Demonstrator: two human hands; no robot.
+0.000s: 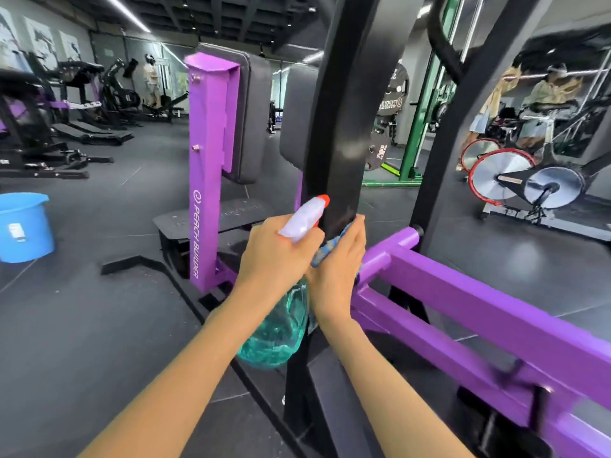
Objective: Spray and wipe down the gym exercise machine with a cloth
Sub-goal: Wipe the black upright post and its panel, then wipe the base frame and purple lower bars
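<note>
Near the middle of the frame, the left hand (274,256) has its fingers curled round the neck of the spray bottle (281,328). The bottle's green belly hangs down below the hand. Its red nozzle (324,200) sits right up against the machine's black post (344,127). Just to the right, the right hand (337,269) lies with its fingers mostly straight and pushes the blue cloth (325,251) flat on that post. The two hands are side by side and look to be touching. The cloth peeks out along the right hand's left edge. Most of it is hidden under the palm.

I think the step now is wiping the black post. To do it well, push the cloth firmly and slide it along the post in long strokes, so no strip gets missed. Go round the sides of the post too, not just the front. The nozzle is very close to the post, so a small squeeze should be enough. Too much would drip down to the floor. Aim the spray at the post above the cloth, not at the hand. The purple bar (463,292) at the right of the frame, just beside the right hand, looks like a good part to clean after. A blue bucket (23,226) sits on the floor at the left edge, well apart from the hands.
</note>
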